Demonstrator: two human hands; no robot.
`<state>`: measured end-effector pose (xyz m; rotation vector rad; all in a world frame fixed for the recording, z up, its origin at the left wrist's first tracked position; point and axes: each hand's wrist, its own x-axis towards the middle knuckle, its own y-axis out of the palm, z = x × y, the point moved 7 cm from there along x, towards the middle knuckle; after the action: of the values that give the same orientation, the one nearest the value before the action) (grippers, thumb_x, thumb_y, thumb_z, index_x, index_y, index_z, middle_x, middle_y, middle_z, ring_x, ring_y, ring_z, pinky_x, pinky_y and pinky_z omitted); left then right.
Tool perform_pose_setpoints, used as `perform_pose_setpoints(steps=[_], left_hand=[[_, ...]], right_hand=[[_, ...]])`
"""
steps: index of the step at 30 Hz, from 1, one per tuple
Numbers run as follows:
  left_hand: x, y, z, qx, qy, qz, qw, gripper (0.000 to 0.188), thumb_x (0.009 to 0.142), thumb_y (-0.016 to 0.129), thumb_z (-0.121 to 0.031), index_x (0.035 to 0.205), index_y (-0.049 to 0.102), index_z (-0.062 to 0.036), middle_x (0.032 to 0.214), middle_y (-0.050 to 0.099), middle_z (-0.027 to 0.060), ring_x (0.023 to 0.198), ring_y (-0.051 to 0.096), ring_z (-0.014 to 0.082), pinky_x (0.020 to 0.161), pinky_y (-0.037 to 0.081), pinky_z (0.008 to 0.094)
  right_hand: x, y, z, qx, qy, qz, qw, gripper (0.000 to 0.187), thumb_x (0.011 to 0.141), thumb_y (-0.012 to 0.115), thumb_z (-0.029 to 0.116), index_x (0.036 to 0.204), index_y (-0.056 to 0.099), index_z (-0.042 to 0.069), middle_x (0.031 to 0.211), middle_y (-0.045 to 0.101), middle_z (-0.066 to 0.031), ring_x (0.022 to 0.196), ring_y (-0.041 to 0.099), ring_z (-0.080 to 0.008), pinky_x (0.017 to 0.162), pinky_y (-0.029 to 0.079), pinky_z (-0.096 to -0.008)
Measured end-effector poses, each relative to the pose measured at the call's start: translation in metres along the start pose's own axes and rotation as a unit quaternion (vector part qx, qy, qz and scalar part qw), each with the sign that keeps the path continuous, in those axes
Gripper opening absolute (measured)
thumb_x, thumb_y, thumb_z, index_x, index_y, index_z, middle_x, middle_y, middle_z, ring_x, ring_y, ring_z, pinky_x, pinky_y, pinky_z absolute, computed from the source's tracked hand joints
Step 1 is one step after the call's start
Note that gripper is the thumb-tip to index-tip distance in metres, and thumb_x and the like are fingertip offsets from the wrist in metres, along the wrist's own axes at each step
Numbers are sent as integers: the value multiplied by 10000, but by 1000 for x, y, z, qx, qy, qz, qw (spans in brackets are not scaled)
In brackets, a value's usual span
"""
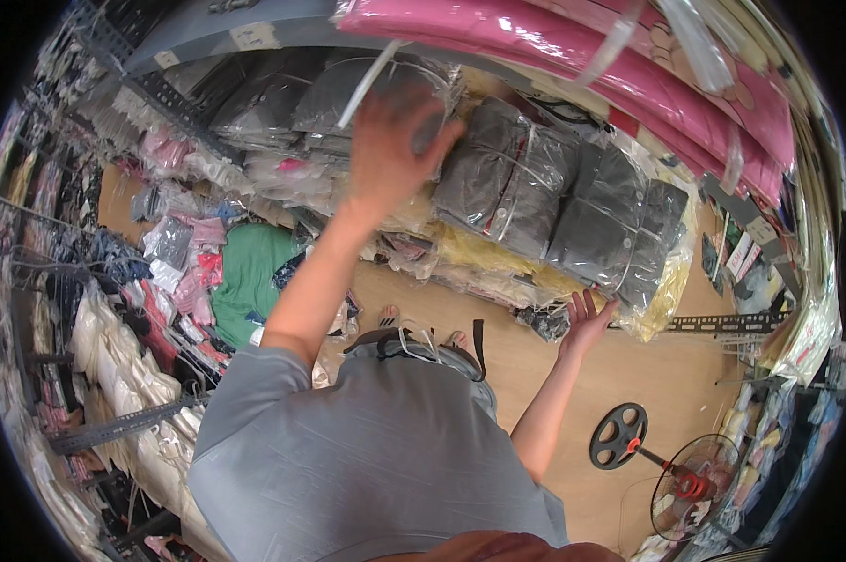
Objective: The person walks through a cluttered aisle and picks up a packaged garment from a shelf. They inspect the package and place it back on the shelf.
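Observation:
My left hand [395,155] is raised in front of a shelf, blurred by motion, its thumb held apart from the fingers and nothing visible in it. Close behind it lie stacked dark grey garments in clear plastic [338,94]. To its right is a tied bundle of grey garments in clear bags [507,173]. A second tied grey bundle [619,225] sits beside that one, on yellowish plastic-wrapped packs. My right hand [587,323] is at this bundle's lower front edge, fingers spread and palm upward; whether it touches the plastic I cannot tell.
Pink plastic-wrapped packs [573,56] overhang at the upper right. A dark metal shelf beam [170,108] runs at the upper left. Loose clothes, with a green cloth [250,281], are heaped left. A fan [694,487] with a round black base stands on the floor at the lower right.

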<state>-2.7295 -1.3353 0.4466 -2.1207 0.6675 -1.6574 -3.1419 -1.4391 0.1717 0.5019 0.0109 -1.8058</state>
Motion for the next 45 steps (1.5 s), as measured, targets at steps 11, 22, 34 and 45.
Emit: perform_pose_setpoints(steps=[11, 22, 34, 45], left_hand=[[-3, 42, 113, 214, -84, 90, 969, 902, 777, 546, -762, 1449, 430, -170, 1482, 376, 214, 1395, 325, 408, 1049, 210, 723], [-19, 24, 100, 190, -56, 98, 975, 864, 792, 563, -735, 1436, 444, -172, 1489, 385, 175, 1371, 376, 376, 1047, 237, 707], [24, 72, 138, 190, -10, 74, 979, 700, 886, 430, -686, 1308, 597, -154, 1423, 497, 94, 1348, 412, 318, 1039, 239, 712], [39, 71, 129, 141, 25, 132, 981, 557, 946, 429, -566, 1308, 573, -168, 1329, 554, 125, 1248, 509, 321, 967, 395, 623]], right_hand=[[-11, 0, -26, -31, 11, 12, 999, 898, 939, 458, 644, 1540, 100, 81, 1315, 510, -255, 1103, 609, -322, 884, 503, -384], [-6, 22, -20, -18, -3, 5, 1000, 769, 954, 427, 637, 1504, 201, 150, 1329, 505, -252, 1112, 607, -339, 928, 478, -405], [-13, -4, -54, -64, 17, 19, 998, 973, 914, 389, 722, 1534, 47, 55, 1414, 410, -277, 1234, 519, -376, 1011, 433, -442], [-63, 22, -108, -272, -80, 127, 950, 260, 962, 617, 253, 926, 628, -3, 788, 664, -70, 637, 593, -136, 673, 505, -294]])
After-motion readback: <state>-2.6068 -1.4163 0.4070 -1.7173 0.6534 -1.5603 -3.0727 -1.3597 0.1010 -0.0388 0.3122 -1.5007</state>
